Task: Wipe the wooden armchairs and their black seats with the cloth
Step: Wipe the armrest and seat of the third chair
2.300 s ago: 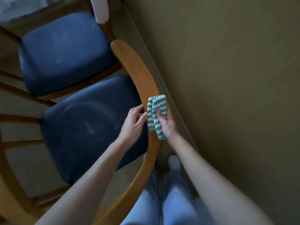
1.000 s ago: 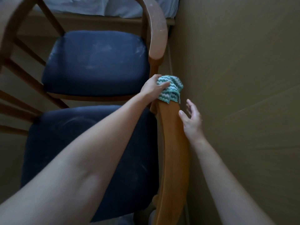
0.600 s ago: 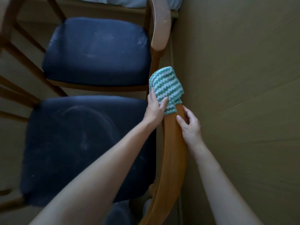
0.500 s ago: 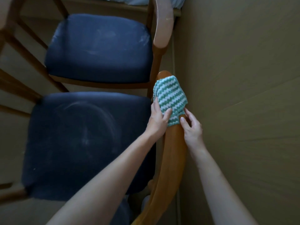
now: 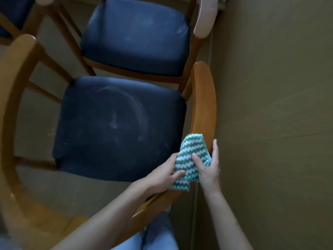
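A green and white zigzag cloth (image 5: 190, 156) lies over the right armrest (image 5: 203, 105) of the near wooden armchair. My left hand (image 5: 164, 175) grips the cloth's lower left part. My right hand (image 5: 209, 168) holds it from the right, thumb pressed on top and fingers along the armrest's outer side. The near chair's dusty black seat (image 5: 117, 127) shows curved wipe marks. A second armchair with a black seat (image 5: 137, 35) stands just beyond it.
A tan wall (image 5: 270, 114) runs close along the right of the armrest. The near chair's left armrest (image 5: 12, 87) curves down the left side. A third chair's seat corner (image 5: 10, 13) shows at top left. My legs in blue jeans (image 5: 158, 235) are behind the chair back.
The cloth and both hands have slid back along the right armrest from its front end toward me. My right hand, earlier resting beside the cloth, now holds it too.
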`<state>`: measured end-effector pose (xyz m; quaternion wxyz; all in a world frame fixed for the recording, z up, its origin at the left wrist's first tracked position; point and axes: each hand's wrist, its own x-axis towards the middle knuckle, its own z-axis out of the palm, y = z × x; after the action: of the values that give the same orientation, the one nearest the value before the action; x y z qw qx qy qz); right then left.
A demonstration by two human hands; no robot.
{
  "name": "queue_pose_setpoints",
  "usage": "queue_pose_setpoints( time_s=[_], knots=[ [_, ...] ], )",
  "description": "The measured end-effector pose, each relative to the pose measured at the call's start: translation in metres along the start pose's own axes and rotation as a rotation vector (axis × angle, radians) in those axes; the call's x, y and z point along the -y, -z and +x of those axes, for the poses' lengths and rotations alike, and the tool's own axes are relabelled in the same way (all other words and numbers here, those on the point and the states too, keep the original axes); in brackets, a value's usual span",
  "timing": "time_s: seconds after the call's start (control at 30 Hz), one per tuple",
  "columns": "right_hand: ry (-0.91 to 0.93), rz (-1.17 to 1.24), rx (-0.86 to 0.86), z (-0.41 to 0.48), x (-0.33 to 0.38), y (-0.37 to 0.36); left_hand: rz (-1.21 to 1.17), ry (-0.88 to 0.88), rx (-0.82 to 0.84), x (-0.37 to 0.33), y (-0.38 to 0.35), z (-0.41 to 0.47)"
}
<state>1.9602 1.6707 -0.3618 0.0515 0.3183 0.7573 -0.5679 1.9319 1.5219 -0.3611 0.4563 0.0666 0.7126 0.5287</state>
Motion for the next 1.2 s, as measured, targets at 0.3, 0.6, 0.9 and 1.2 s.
queue_pose_setpoints(
  time_s=[0.3,0.6,0.9,1.2],
  knots=[
    [0.067,-0.178,-0.076,-0.068,-0.017,-0.019,0.385,0.148,0.21,0.033,0.022,-0.068],
    [0.019,-0.022,-0.057,-0.051,-0.009,-0.016,0.265,-0.034,0.109,0.039,-0.005,-0.063],
    [0.165,-0.072,-0.156,0.05,0.029,0.003,0.036,-0.201,-0.376,-0.037,-0.003,0.073],
    [0.249,-0.072,-0.077,0.115,0.055,-0.004,0.028,-0.182,-0.497,-0.096,0.079,0.187]
  ],
)
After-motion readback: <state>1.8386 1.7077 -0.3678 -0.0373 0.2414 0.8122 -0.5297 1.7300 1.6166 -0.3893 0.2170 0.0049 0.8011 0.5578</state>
